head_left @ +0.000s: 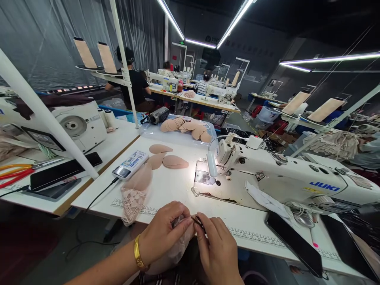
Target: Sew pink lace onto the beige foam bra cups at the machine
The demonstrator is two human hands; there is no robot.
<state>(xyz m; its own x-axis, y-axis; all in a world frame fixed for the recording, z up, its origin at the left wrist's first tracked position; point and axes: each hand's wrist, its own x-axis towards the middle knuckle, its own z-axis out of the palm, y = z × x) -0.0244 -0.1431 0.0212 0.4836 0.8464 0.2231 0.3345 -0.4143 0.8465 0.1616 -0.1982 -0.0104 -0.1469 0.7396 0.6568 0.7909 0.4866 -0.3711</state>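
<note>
My left hand [168, 229], with a gold bracelet at the wrist, is closed in a pinch on thin, sheer pale fabric [182, 247] that hangs below the table's front edge. Close beside it, my right hand [218, 243] is closed around a small dark, narrow thing [198, 222], whose kind I cannot make out. The fingertips of both hands nearly meet. To their left lies a beige cup piece with lace [133, 200], draped over the table edge. Several beige pads [175, 161] lie on the tabletop farther back.
A white sewing machine [282, 174], its needle area lit, stands to the right. Phones [293, 241] lie at the right front. A white device with a cable [130, 164] is at the left. A clear tray [145, 128] holds stacked pads behind. Other people sit at machines beyond.
</note>
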